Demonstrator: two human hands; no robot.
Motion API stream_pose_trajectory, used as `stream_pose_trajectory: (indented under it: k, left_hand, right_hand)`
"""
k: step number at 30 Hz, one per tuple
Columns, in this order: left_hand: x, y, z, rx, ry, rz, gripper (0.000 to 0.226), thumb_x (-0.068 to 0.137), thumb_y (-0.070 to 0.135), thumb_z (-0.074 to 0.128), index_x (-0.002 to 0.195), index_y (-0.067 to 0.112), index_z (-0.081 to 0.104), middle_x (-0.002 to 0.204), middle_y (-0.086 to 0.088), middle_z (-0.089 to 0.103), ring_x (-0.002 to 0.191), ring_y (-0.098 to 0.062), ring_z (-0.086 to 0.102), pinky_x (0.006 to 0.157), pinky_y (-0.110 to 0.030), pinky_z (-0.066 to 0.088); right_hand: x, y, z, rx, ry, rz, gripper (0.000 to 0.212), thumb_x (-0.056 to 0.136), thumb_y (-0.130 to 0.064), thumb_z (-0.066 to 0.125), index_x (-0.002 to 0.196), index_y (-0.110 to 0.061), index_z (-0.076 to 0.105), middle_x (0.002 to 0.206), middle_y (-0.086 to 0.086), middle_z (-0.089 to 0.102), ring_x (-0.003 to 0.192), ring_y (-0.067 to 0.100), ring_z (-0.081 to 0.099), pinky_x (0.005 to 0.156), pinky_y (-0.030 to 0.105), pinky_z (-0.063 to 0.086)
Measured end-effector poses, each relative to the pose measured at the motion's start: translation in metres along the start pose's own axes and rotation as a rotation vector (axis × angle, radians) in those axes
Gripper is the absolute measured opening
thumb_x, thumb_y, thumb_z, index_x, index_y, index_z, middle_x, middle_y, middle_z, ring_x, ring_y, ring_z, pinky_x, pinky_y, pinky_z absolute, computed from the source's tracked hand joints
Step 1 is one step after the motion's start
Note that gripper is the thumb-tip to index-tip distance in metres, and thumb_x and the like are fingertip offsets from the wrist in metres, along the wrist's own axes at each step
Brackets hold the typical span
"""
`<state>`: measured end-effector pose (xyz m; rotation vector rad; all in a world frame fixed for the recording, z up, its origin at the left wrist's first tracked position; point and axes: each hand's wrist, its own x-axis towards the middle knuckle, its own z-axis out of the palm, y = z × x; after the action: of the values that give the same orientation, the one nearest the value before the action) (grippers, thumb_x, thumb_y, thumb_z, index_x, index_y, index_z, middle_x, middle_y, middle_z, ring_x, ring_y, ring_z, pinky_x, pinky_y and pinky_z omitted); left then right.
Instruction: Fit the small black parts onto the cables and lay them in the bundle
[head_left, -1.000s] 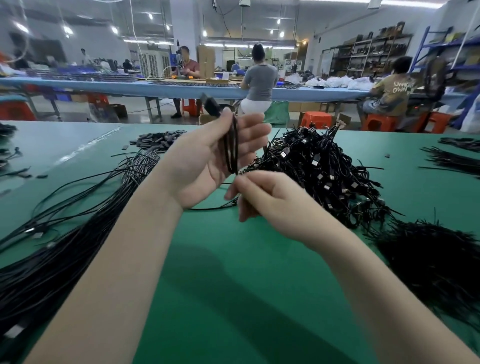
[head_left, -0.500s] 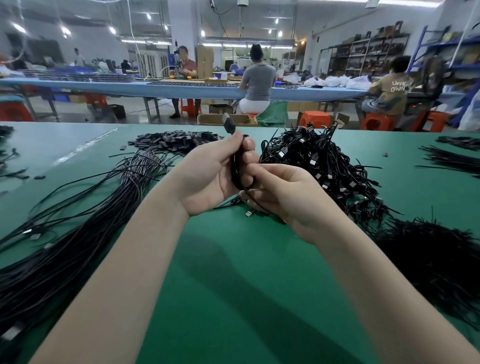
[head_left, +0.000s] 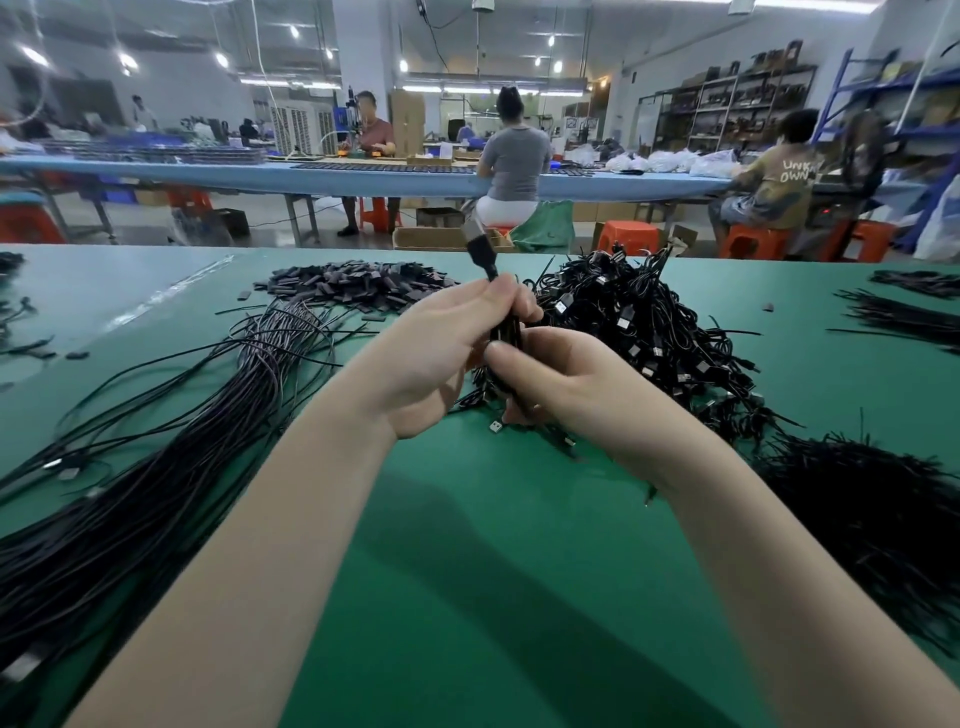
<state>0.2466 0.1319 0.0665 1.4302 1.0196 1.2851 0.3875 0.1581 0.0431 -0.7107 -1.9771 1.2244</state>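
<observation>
green table (head_left: 467, 597): bare mat nearest the viewer. bundle (head_left: 130, 467): long black cables laid straight, near left running toward the middle. loose black strands (head_left: 883, 519): heap at near right. left hand (head_left: 436, 358) and right hand (head_left: 576, 384): together at centre above the mat, both curled round one looped black cable (head_left: 506, 332); its connector end (head_left: 475, 241) sticks up past the left fingers. tangled cable pile (head_left: 649, 322): just beyond the right hand, metal plugs showing. small black parts (head_left: 358, 286): flat heap, far left of centre. seated workers (head_left: 514, 161): at a blue bench beyond the table.
</observation>
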Motion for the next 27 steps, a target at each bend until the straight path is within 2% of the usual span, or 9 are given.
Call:
stream_pose_trajectory:
  k: [2,7,11,14,17,19,21,24,27]
  left_hand:
    - [-0.001,-0.001,0.004,0.016,-0.009,-0.003,0.032,0.103,0.029,0.038,0.079,0.015,0.055,0.082,0.005,0.059,0.089,-0.02,0.049,0.086,-0.041,0.04]
    - [0.002,-0.005,0.004,0.096,0.072,0.036,0.034,0.103,0.029,0.038,0.076,0.019,0.057,0.083,0.007,0.061,0.084,-0.013,0.05,0.081,-0.029,0.039]
    - [0.007,-0.01,0.007,0.079,0.105,-0.032,0.038,0.103,0.032,0.039,0.08,0.022,0.067,0.081,0.008,0.067,0.077,-0.012,0.056,0.079,-0.032,0.043]
    - [0.009,-0.017,0.006,0.548,0.264,0.001,0.044,0.102,0.039,0.038,0.093,0.014,0.073,0.093,0.002,0.072,0.087,-0.018,0.065,0.083,-0.035,0.05]
    - [0.01,-0.024,0.005,1.092,0.577,0.195,0.031,0.101,0.035,0.039,0.116,0.016,0.058,0.115,-0.004,0.059,0.107,-0.024,0.056,0.088,-0.038,0.038]
    - [0.012,-0.031,0.006,1.404,0.409,0.32,0.044,0.097,0.02,0.047,0.139,0.026,0.037,0.141,-0.001,0.038,0.132,-0.024,0.033,0.102,-0.041,0.025]
    - [0.014,-0.042,0.011,1.602,0.125,0.37,0.056,0.094,0.013,0.049,0.142,0.035,0.03,0.145,0.006,0.034,0.137,-0.021,0.023,0.103,-0.039,0.018]
    - [0.007,-0.057,0.028,1.69,0.006,0.388,0.029,0.093,0.014,0.046,0.119,0.027,0.047,0.122,0.006,0.055,0.118,-0.018,0.052,0.093,-0.034,0.029]
    - [-0.003,-0.072,0.054,1.733,-0.092,0.383,0.019,0.095,0.013,0.037,0.11,0.016,0.048,0.113,-0.002,0.06,0.104,-0.026,0.061,0.079,-0.034,0.032]
  right_hand:
    - [0.001,0.001,0.003,-0.117,0.01,-0.028,0.03,0.086,-0.043,0.063,0.084,-0.014,0.057,0.057,-0.015,0.048,0.053,0.003,0.046,0.052,0.02,0.038]
    - [0.005,0.006,0.008,-0.471,0.153,-0.111,0.031,0.097,-0.036,0.048,0.07,-0.026,0.037,0.058,-0.012,0.04,0.047,0.004,0.037,0.047,0.018,0.028]
    - [0.008,0.018,0.014,-0.742,0.288,-0.046,0.025,0.101,-0.037,0.03,0.085,-0.021,0.039,0.074,-0.002,0.049,0.067,0.024,0.046,0.061,0.034,0.033]
    - [0.009,0.03,0.008,-0.692,0.276,0.088,0.031,0.102,-0.036,0.027,0.076,-0.021,0.035,0.072,-0.001,0.048,0.071,0.03,0.049,0.063,0.035,0.035]
    - [0.008,0.044,-0.005,-0.729,0.143,0.222,0.036,0.103,-0.037,0.027,0.073,-0.018,0.034,0.07,0.001,0.048,0.065,0.026,0.048,0.062,0.035,0.037]
    - [0.005,0.047,-0.016,-0.791,0.043,0.218,0.036,0.103,-0.037,0.028,0.073,-0.017,0.033,0.069,0.001,0.046,0.059,0.02,0.043,0.06,0.035,0.032]
    - [0.0,0.045,-0.025,-0.884,-0.058,0.159,0.034,0.103,-0.033,0.031,0.072,-0.021,0.03,0.068,-0.002,0.043,0.058,0.017,0.039,0.06,0.033,0.027]
    - [-0.016,0.043,-0.037,-0.988,-0.22,0.113,0.025,0.103,-0.032,0.031,0.082,-0.02,0.037,0.078,-0.001,0.051,0.071,0.024,0.049,0.065,0.035,0.033]
    - [-0.044,0.054,-0.048,-1.111,-0.286,0.103,0.032,0.103,-0.038,0.028,0.101,-0.011,0.045,0.098,0.008,0.059,0.087,0.029,0.056,0.077,0.041,0.042]
